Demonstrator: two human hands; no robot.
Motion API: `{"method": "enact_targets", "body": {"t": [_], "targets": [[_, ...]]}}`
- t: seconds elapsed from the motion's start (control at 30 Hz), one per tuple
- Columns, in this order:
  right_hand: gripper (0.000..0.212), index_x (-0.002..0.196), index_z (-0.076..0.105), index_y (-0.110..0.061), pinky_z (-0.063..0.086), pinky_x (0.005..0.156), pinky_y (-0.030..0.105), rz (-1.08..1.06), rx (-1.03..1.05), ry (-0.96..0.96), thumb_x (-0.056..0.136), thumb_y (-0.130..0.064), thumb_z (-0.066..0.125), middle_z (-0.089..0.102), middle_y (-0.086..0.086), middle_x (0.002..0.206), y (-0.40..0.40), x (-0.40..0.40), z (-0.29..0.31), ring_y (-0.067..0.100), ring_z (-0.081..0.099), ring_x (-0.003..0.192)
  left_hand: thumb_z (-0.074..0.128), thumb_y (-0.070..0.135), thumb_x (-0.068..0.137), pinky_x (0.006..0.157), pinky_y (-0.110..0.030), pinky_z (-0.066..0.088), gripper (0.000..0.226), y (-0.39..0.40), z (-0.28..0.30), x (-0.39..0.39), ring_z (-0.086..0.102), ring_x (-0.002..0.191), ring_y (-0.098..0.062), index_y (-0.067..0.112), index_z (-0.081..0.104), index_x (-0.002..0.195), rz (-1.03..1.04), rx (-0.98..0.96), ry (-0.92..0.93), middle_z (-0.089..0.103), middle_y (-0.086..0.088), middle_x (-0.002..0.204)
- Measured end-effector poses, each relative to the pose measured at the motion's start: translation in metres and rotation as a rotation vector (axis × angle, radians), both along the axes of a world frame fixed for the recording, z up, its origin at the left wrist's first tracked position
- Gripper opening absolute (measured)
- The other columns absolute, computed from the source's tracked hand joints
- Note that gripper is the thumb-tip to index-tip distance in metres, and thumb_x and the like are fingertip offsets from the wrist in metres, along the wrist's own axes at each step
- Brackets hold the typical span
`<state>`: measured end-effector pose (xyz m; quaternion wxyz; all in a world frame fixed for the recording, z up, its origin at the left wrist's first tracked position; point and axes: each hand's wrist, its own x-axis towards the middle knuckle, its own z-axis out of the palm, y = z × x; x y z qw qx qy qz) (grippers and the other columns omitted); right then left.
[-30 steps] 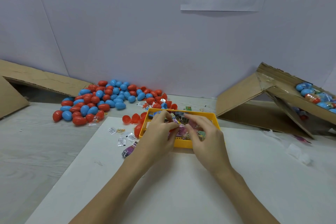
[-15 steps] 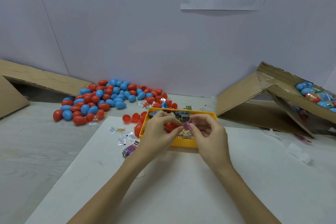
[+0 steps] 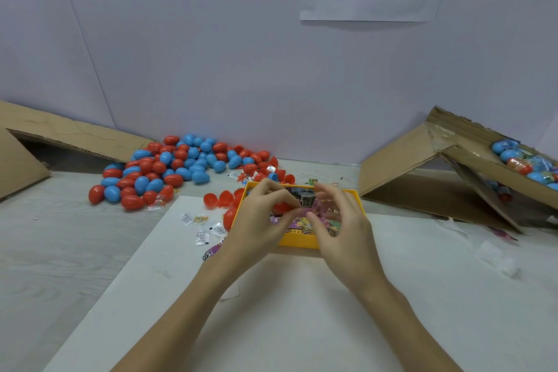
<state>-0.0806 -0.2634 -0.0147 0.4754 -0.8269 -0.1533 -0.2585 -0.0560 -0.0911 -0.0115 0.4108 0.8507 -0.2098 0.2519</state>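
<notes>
Shell: red egg half (image 3: 281,208) held up over the yellow tray (image 3: 302,242).
Left hand (image 3: 259,222): fingers and thumb curled, clamped on that half.
Right hand (image 3: 342,231): fingers fanned beside it, thumb by a pink packet (image 3: 317,206) — blurred, cannot tell whether it grips.
Backdrop: heap of red and blue eggs (image 3: 169,169), far left.

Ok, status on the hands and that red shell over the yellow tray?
Left hand pinches red egg half over yellow tray. Right hand curled beside it, hold blurred. Nothing in the way.
</notes>
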Motion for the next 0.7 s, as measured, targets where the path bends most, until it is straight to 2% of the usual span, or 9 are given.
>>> {"method": "enact_targets", "body": {"t": [0.07,0.13,0.23,0.3,0.43,0.5,0.6,0.67,0.7], "targets": [[0.034,0.126,0.068,-0.020,0.049,0.097,0.022,0.009,-0.159,-0.054,0.094,-0.012,0.073,0.065,-0.006,0.116,0.001,-0.001,0.000,0.007,0.060,0.111,0.080,0.015,0.087,0.081,-0.022,0.052,0.012,0.000,-0.002,0.000,0.058,0.097,-0.015,0.014,0.078,0.098,-0.013,0.178,-0.128,0.059,-0.002,0.110],[0.022,0.114,0.072,-0.018,0.053,0.093,0.029,-0.017,-0.244,-0.045,0.093,-0.011,0.073,0.069,-0.004,0.108,0.003,-0.002,-0.002,0.013,0.062,0.104,0.080,0.014,0.086,0.081,-0.024,0.053,0.014,-0.002,-0.002,-0.002,0.058,0.100,-0.019,0.013,0.078,0.100,-0.024,0.263,-0.177,0.060,-0.005,0.113],[0.014,0.105,0.073,-0.016,0.056,0.082,0.025,-0.057,-0.169,-0.002,0.092,-0.010,0.075,0.073,-0.005,0.097,0.001,-0.003,-0.001,0.009,0.067,0.090,0.080,0.014,0.086,0.080,-0.026,0.057,0.015,-0.005,0.000,-0.003,0.060,0.099,-0.019,0.014,0.078,0.101,-0.038,0.230,-0.176,0.060,-0.006,0.113],[0.012,0.102,0.075,-0.017,0.056,0.079,0.020,-0.053,-0.095,0.034,0.091,-0.012,0.077,0.074,-0.007,0.093,-0.002,-0.002,0.001,0.005,0.068,0.086,0.080,0.014,0.086,0.078,-0.029,0.057,0.015,-0.004,0.001,-0.002,0.060,0.097,-0.017,0.014,0.079,0.101,-0.046,0.188,-0.157,0.060,-0.005,0.111],[0.001,0.092,0.078,-0.020,0.054,0.073,0.015,-0.039,-0.087,0.078,0.091,-0.020,0.077,0.074,-0.012,0.084,-0.007,0.000,0.002,0.002,0.068,0.082,0.079,0.016,0.088,0.081,-0.027,0.056,0.015,-0.002,0.000,-0.003,0.060,0.098,-0.013,0.014,0.078,0.102,-0.060,0.164,-0.104,0.059,-0.001,0.109],[0.004,0.088,0.078,-0.022,0.051,0.070,0.012,-0.059,-0.036,0.106,0.091,-0.025,0.078,0.074,-0.015,0.081,-0.009,0.001,0.002,0.000,0.068,0.081,0.075,0.020,0.092,0.081,-0.021,0.055,0.017,-0.003,0.002,-0.004,0.060,0.098,-0.008,0.017,0.078,0.109,-0.079,0.073,-0.041,0.059,0.002,0.110],[0.012,0.084,0.079,-0.023,0.048,0.066,0.009,-0.104,0.127,0.190,0.090,-0.034,0.077,0.074,-0.015,0.076,-0.013,0.004,0.003,-0.002,0.068,0.079,0.069,0.018,0.097,0.083,-0.020,0.056,0.034,-0.005,0.006,-0.003,0.064,0.100,-0.006,0.022,0.069,0.131,-0.055,-0.106,0.082,0.061,0.006,0.115],[0.020,0.083,0.080,-0.021,0.049,0.066,0.014,-0.131,0.220,0.252,0.090,-0.039,0.076,0.075,-0.011,0.074,-0.016,0.006,0.003,0.001,0.069,0.077,0.071,0.017,0.095,0.086,-0.021,0.058,0.044,-0.005,0.008,-0.003,0.069,0.102,-0.010,0.021,0.062,0.138,-0.072,-0.252,0.217,0.066,0.006,0.121],[0.022,0.083,0.080,-0.020,0.051,0.068,0.019,-0.139,0.264,0.275,0.091,-0.040,0.075,0.075,-0.009,0.074,-0.017,0.008,0.003,0.003,0.070,0.076,0.074,0.018,0.093,0.086,-0.022,0.059,0.044,-0.005,0.010,-0.004,0.070,0.104,-0.009,0.021,0.064,0.136,-0.095,-0.322,0.289,0.069,0.006,0.121]]}}
